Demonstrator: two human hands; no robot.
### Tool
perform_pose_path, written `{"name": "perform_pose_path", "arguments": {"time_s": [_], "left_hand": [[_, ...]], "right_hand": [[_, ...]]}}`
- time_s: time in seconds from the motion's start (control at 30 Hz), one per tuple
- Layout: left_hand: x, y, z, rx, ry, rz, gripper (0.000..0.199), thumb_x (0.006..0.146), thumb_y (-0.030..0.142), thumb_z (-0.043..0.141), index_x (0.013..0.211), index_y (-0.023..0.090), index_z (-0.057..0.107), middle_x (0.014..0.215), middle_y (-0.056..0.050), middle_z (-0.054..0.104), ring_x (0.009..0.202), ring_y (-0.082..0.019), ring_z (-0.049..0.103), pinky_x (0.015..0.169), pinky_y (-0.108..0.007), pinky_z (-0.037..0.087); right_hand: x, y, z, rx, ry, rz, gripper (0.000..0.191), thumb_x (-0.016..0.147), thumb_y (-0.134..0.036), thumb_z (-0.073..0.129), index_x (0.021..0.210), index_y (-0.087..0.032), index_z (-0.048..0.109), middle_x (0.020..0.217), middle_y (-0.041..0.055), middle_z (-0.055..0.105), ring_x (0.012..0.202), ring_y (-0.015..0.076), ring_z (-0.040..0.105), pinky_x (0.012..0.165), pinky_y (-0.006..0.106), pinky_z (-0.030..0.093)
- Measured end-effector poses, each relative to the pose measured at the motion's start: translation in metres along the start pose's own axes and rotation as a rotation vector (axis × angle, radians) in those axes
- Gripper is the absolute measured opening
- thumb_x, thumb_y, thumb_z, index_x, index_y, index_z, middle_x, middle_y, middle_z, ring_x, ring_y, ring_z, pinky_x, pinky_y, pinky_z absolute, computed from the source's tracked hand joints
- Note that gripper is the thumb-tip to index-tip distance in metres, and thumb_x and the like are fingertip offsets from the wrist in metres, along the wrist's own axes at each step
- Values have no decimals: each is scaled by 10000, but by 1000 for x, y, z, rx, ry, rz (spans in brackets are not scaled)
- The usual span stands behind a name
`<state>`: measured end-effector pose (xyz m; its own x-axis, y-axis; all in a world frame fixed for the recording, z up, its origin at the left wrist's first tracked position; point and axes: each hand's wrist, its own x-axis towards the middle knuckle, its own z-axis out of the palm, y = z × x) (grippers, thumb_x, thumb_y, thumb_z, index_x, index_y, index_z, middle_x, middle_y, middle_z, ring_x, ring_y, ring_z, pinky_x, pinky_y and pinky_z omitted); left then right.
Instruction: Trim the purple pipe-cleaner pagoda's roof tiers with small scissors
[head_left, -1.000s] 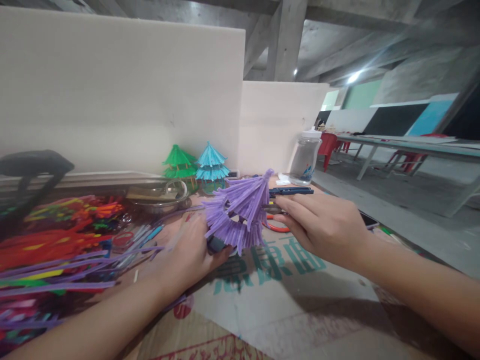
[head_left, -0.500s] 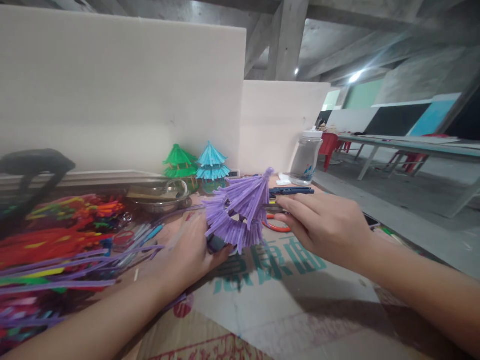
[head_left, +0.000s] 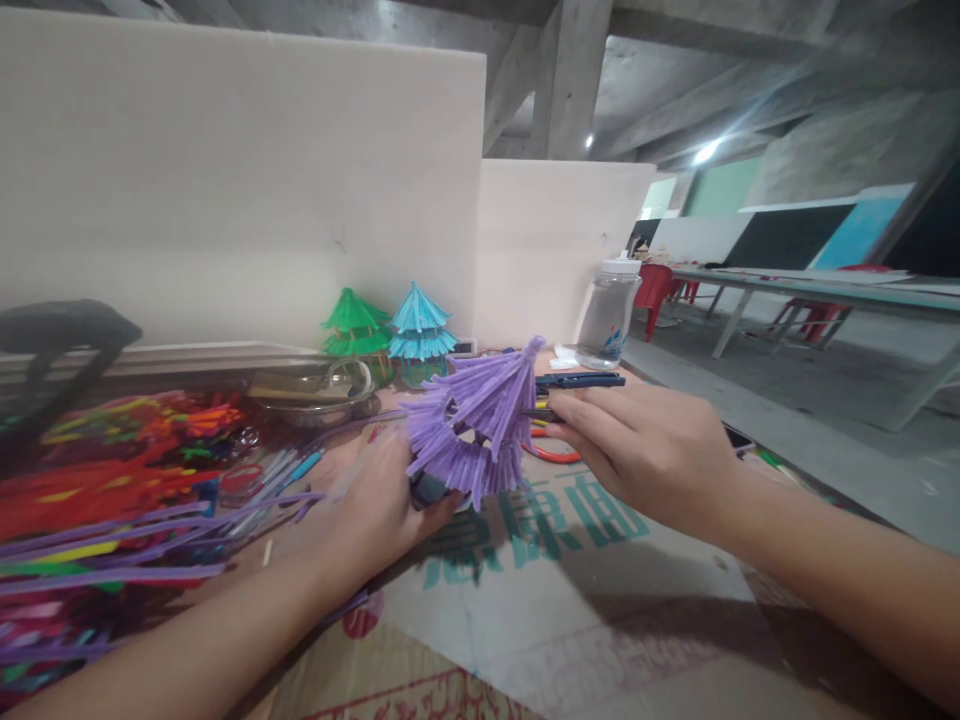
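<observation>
A purple pipe-cleaner pavilion with a two-tiered roof is tilted in the middle of the view, its pointed top toward the upper right. My left hand is closed around its lower part, where a dark base partly shows. My right hand pinches a slim dark tool, perhaps tweezers, whose tip meets the right side of the upper roof. Most of the tool is hidden by the fingers. Behind, a green pavilion and a blue pavilion of the same kind stand side by side.
Purple pipe cleaners and bundles of red ones lie at left. A metal bowl, dark pliers, orange-handled scissors and a clear bottle sit farther back. White panels border the cardboard-covered table.
The view has shifted very slightly. Both hands keep nearly the same position around the purple pavilion, and the slim tool still touches its roof.
</observation>
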<state>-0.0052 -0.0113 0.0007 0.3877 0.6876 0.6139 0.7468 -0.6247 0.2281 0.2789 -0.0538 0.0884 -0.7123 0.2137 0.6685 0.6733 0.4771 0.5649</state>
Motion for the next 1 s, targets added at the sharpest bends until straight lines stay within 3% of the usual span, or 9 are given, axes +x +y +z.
{"name": "perform_pose_path", "arguments": {"time_s": [0.23, 0.4, 0.53, 0.6, 0.7, 0.83, 1.0], "left_hand": [[4, 3, 0, -37, -12, 66, 553, 854, 451, 624, 1329, 208, 481, 1278, -157, 618, 1217, -372, 556, 1040, -561, 430], [3, 0, 6, -184, -1, -122, 505, 869, 477, 607, 1258, 161, 543, 1198, -152, 665, 1138, -339, 610, 990, -508, 477], [7, -4, 10, -277, -52, -203, 412, 857, 437, 634, 1152, 150, 641, 1158, -131, 709, 1094, -311, 640, 985, -455, 485], [9, -5, 10, -283, -92, -207, 322, 863, 429, 630, 1025, 157, 692, 1056, -109, 748, 1001, -295, 672, 934, -431, 509], [11, -3, 8, -283, -105, -186, 286, 871, 427, 625, 948, 165, 710, 991, -83, 768, 938, -270, 690, 900, -399, 525], [11, -2, 7, -286, -87, -157, 304, 878, 436, 608, 987, 168, 703, 1002, -75, 763, 926, -256, 691, 902, -390, 532], [12, -3, 5, -228, -33, -140, 431, 857, 437, 628, 1170, 142, 641, 1214, -151, 683, 1142, -326, 606, 1041, -497, 444]], "right_hand": [[3, 0, -3, 64, 12, 14, 178, 980, -249, 523, 1052, -131, 635, 848, 60, 722, 714, 174, 641, 613, 309, 395], [-5, -17, 10, 290, -1, -61, 220, 996, -303, 493, 1037, -123, 613, 754, 43, 651, 688, 174, 582, 609, 308, 382], [-20, -48, 35, 444, -123, -176, 271, 1020, -308, 420, 952, -147, 626, 699, 21, 611, 592, 161, 500, 567, 321, 322], [-26, -57, 47, 598, -260, -88, 337, 1033, -353, 376, 956, -144, 629, 735, 48, 641, 626, 167, 531, 589, 316, 336], [-30, -58, 59, 689, -346, -75, 345, 1027, -406, 389, 982, -157, 624, 763, 43, 664, 644, 158, 571, 597, 297, 357], [-28, -52, 63, 775, -435, -78, 361, 1008, -464, 427, 1024, -168, 632, 784, 36, 687, 663, 149, 607, 595, 276, 374], [-26, -50, 62, 860, -537, 4, 327, 997, -456, 459, 1003, -188, 647, 821, 38, 712, 708, 154, 640, 617, 260, 385]]}}
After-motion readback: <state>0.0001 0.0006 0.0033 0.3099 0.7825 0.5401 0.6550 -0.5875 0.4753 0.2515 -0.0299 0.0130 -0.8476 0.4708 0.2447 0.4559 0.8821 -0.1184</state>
